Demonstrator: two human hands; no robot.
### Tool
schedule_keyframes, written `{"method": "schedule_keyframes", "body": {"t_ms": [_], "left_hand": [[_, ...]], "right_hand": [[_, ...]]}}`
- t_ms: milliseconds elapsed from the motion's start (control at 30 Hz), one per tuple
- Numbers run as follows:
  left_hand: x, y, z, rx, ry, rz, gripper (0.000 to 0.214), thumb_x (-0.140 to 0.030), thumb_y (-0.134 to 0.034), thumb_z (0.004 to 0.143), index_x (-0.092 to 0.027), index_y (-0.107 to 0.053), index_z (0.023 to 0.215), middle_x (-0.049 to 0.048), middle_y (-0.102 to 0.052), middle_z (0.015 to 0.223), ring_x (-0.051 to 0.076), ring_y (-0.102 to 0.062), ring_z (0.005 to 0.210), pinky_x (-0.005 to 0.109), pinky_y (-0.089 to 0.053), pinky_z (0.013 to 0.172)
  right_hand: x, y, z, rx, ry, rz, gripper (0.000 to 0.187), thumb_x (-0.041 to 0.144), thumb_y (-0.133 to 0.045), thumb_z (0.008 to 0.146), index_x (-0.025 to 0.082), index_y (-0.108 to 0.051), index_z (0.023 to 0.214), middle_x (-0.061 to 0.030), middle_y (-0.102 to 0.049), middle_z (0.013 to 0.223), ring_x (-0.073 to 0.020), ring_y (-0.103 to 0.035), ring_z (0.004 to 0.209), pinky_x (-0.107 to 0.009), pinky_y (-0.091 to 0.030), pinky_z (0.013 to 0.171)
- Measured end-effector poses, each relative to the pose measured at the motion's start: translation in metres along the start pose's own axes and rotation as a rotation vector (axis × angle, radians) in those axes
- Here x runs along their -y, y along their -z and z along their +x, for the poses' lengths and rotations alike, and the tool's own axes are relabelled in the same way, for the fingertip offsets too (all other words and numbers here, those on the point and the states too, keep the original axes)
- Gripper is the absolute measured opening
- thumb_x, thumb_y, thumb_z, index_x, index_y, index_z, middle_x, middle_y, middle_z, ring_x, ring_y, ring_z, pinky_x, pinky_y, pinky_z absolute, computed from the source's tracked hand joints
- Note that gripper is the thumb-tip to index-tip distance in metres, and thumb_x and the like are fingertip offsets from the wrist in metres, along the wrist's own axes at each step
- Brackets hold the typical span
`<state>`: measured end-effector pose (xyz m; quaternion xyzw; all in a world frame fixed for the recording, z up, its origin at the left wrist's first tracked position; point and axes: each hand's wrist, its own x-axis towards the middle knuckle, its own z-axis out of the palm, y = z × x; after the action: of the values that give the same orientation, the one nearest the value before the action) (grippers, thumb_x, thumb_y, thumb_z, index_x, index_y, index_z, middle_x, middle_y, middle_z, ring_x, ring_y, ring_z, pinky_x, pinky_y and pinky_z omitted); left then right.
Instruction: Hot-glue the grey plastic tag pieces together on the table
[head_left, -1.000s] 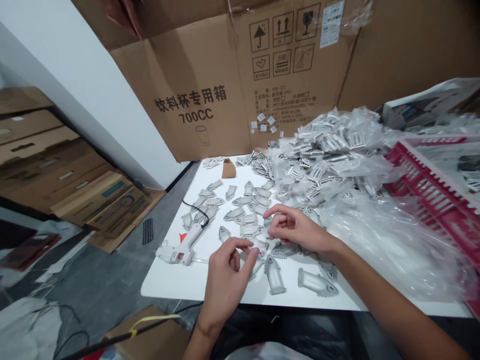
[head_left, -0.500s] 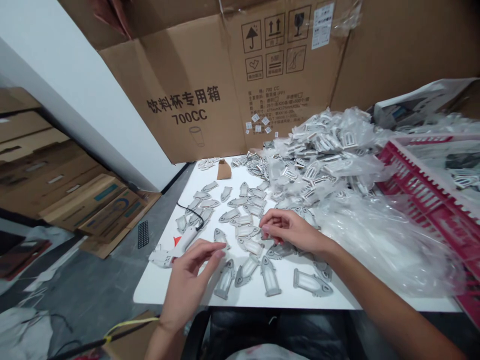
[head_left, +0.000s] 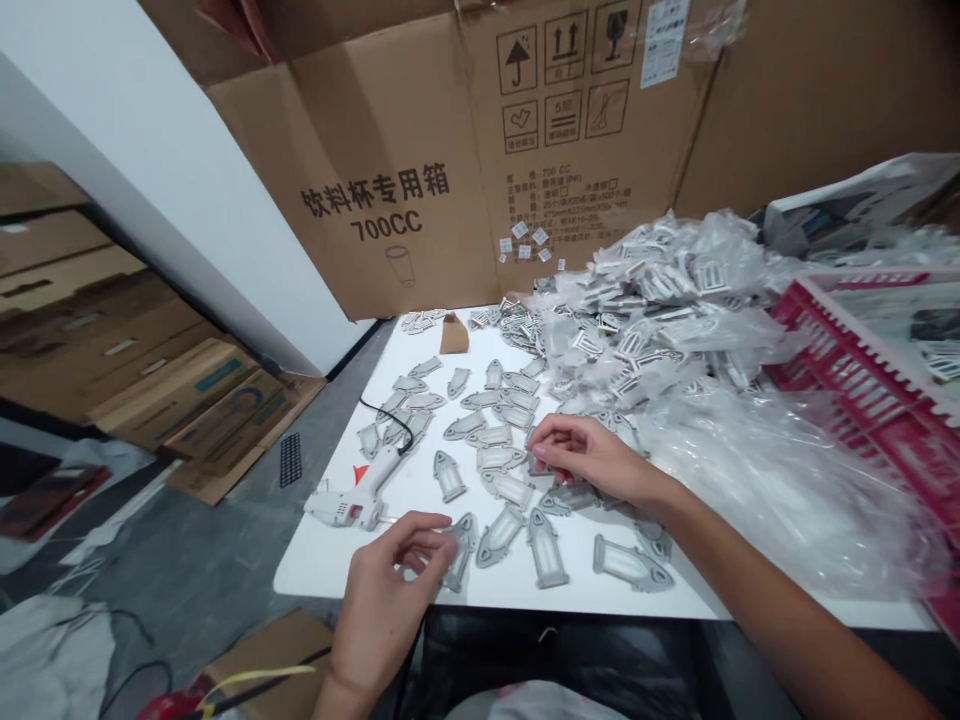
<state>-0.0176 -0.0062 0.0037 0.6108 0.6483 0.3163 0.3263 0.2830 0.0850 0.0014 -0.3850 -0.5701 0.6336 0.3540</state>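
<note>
Several flat grey boat-shaped pieces (head_left: 508,486) lie spread over a white table (head_left: 330,570). My left hand (head_left: 390,590) is at the table's front edge, thumb and fingers curled on one grey piece (head_left: 459,548). My right hand (head_left: 589,455) rests further in, its fingers pinched together over another small grey piece (head_left: 541,466) among the spread. A white glue gun (head_left: 358,495) with a black cord lies to the left of my left hand.
A heap of clear plastic bags (head_left: 675,310) full of grey parts covers the table's right side. A red plastic crate (head_left: 870,390) stands at far right. A big cardboard box (head_left: 420,170) walls the back. Flattened cartons (head_left: 180,400) lie on the floor to the left.
My left hand has drawn back from the middle of the spread to the front edge and closed on a grey piece there. My right hand has hardly moved.
</note>
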Motion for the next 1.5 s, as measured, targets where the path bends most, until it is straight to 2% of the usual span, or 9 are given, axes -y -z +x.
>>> {"method": "schedule_keyframes", "body": {"t_ms": [167,333,433,533,700,1133,1500], "left_hand": [[-0.001,0.003,-0.004,-0.026,-0.125,-0.071,0.027,-0.044,-0.079,0.089,-0.022,-0.079,0.105,0.0014,-0.079,0.085,0.017,-0.075,0.074,0.026,-0.064,0.07],[-0.006,0.008,-0.008,-0.093,-0.445,0.067,0.008,-0.027,-0.074,0.095,-0.025,-0.079,0.101,0.0008,-0.078,0.093,0.015,-0.076,0.082,0.023,-0.063,0.076],[-0.005,0.008,-0.008,-0.124,-0.651,0.178,0.011,-0.016,-0.07,0.096,-0.024,-0.078,0.098,0.0007,-0.078,0.092,0.014,-0.076,0.085,0.021,-0.061,0.078],[0.0,0.007,-0.009,-0.157,-0.76,0.262,0.016,-0.011,-0.067,0.097,-0.022,-0.078,0.098,0.0019,-0.077,0.091,0.012,-0.076,0.082,0.018,-0.06,0.077],[0.008,0.007,-0.01,-0.151,-0.786,0.321,0.017,-0.011,-0.065,0.098,-0.022,-0.079,0.097,0.0033,-0.076,0.091,0.012,-0.075,0.08,0.019,-0.06,0.075],[0.006,0.01,-0.012,-0.073,-0.808,0.404,0.02,-0.013,-0.061,0.097,-0.025,-0.077,0.098,0.0017,-0.077,0.09,0.014,-0.076,0.078,0.022,-0.061,0.072],[0.005,0.004,-0.012,-0.089,-0.795,0.437,0.021,-0.013,-0.059,0.096,-0.024,-0.076,0.102,0.0043,-0.079,0.095,0.016,-0.077,0.084,0.025,-0.064,0.076]], "right_hand": [[-0.002,0.0,0.001,0.007,0.01,0.002,0.032,0.05,-0.075,0.094,0.02,-0.071,0.101,-0.0029,-0.072,0.086,-0.0117,-0.056,0.065,-0.025,-0.046,0.06],[-0.003,0.0,0.001,0.004,0.01,-0.008,0.031,0.049,-0.075,0.094,0.019,-0.071,0.102,-0.0033,-0.072,0.087,-0.0115,-0.056,0.065,-0.025,-0.046,0.061],[-0.003,0.0,0.001,0.002,0.012,-0.015,0.031,0.049,-0.075,0.095,0.019,-0.071,0.103,-0.0035,-0.072,0.087,-0.0117,-0.057,0.065,-0.026,-0.047,0.061],[-0.002,0.0,0.001,0.002,0.01,-0.011,0.032,0.05,-0.074,0.095,0.019,-0.071,0.102,-0.0031,-0.072,0.086,-0.0118,-0.056,0.065,-0.025,-0.046,0.06],[-0.002,0.0,0.0,0.004,-0.001,-0.001,0.032,0.05,-0.075,0.094,0.02,-0.07,0.102,-0.0027,-0.071,0.087,-0.0117,-0.056,0.066,-0.025,-0.046,0.061],[-0.001,-0.001,0.0,-0.005,-0.008,-0.002,0.034,0.053,-0.076,0.093,0.02,-0.071,0.101,-0.0023,-0.071,0.085,-0.0116,-0.056,0.065,-0.026,-0.046,0.06],[0.002,-0.002,-0.001,-0.013,-0.011,0.001,0.037,0.055,-0.077,0.091,0.019,-0.07,0.1,-0.0018,-0.069,0.084,-0.0113,-0.055,0.064,-0.026,-0.046,0.06]]}}
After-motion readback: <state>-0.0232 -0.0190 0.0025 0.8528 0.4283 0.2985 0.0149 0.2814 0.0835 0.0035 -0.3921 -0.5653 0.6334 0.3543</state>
